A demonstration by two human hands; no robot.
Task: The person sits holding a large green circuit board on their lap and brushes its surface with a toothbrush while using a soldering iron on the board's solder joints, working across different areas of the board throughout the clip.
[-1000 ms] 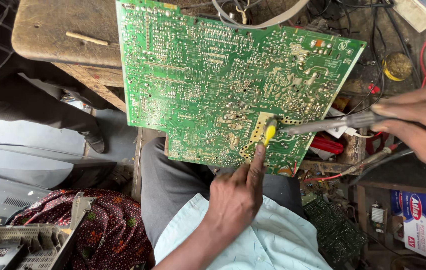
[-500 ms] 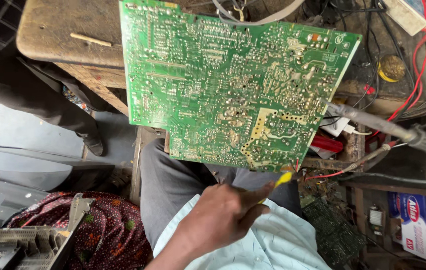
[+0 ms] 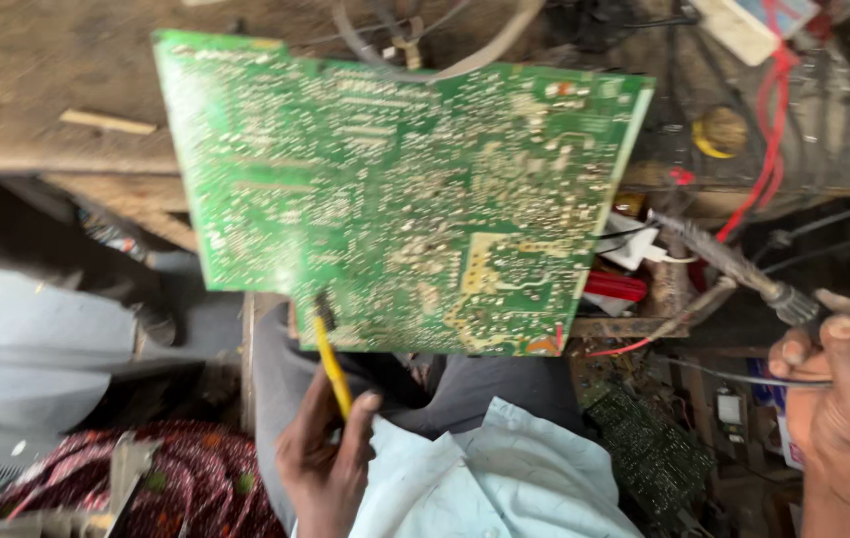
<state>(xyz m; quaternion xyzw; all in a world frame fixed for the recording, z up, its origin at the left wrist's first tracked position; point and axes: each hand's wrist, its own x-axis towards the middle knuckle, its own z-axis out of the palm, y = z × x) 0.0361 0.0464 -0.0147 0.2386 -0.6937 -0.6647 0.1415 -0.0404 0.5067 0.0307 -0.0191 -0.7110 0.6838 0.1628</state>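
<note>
Item: green circuit board (image 3: 395, 189), large, solder side up, slightly tilted, resting against the edge of a worn wooden bench (image 3: 36, 110) and overhanging the person's lap. The picture is motion-blurred, so fine detail on the board cannot be read.

Left hand (image 3: 325, 463): below the board's lower edge, fingers closed around a thin yellow tool (image 3: 332, 369). The tool's tip touches or lies just under the board's bottom-left edge; which of the two cannot be told.

Right hand (image 3: 844, 399): at the right border of the view, well apart from the board, clenched on the handle of a soldering iron (image 3: 734, 264). The iron's shaft points up and left toward the board's right edge, and its tip stands near that edge without touching it.

Surroundings: red wires (image 3: 769, 149) and a small yellow round part (image 3: 719, 130) on the bench at upper right; a second, darker circuit board (image 3: 649, 453) lower right; patterned red cloth (image 3: 186, 488) lower left; light blue shirt (image 3: 485, 483) in the foreground.
</note>
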